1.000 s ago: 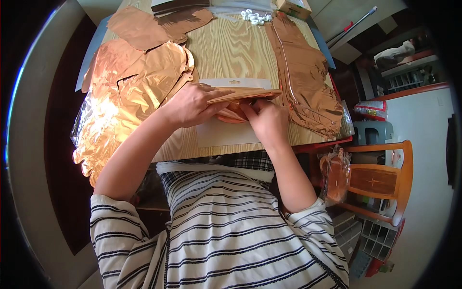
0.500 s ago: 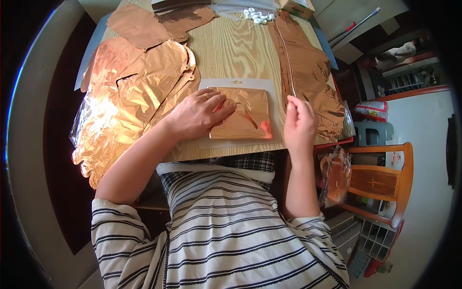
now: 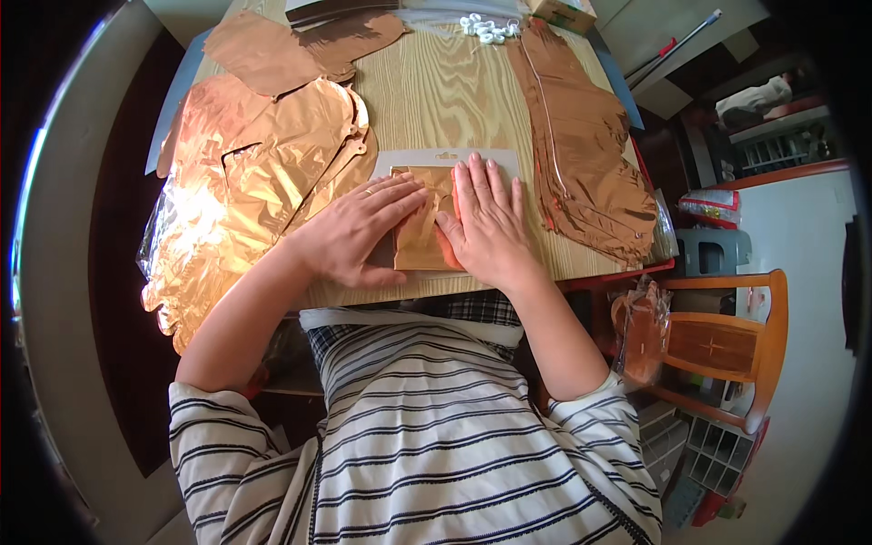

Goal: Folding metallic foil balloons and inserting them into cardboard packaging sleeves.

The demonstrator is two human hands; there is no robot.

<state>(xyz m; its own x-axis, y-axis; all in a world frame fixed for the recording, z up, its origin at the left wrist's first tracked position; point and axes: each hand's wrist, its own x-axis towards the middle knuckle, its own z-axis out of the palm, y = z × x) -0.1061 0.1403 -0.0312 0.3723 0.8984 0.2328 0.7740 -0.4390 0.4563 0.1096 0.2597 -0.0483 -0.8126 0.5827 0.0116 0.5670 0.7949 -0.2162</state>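
A folded copper-coloured foil sheet [image 3: 420, 247] lies on a pale card [image 3: 400, 159] with a hang hole in its top edge, at the near edge of the table. My left hand [image 3: 363, 227] rests over the foil's left side, fingers stretched and thumb apart. Flat on the right part of the same foil is my right hand [image 3: 493, 222], its fingers spread and pointing away from me. Both palms hide much of the foil and card. To the right, a thin white cord [image 3: 548, 113] runs along a stack of flat copper foil pieces [image 3: 590, 145].
Shiny copper foil balloons [image 3: 263, 163] cover the table's left side, with more foil [image 3: 259, 50] behind them. White ring-like pieces [image 3: 486, 32] and a cardboard box [image 3: 563, 14] sit at the far edge. A wooden chair [image 3: 718, 345] stands right of the wood-grain table [image 3: 445, 91].
My right hand has come left from beside the foil stack, uncurled, and landed flat on the folded foil. My left hand has spread its fingers and shifted slightly nearer me.
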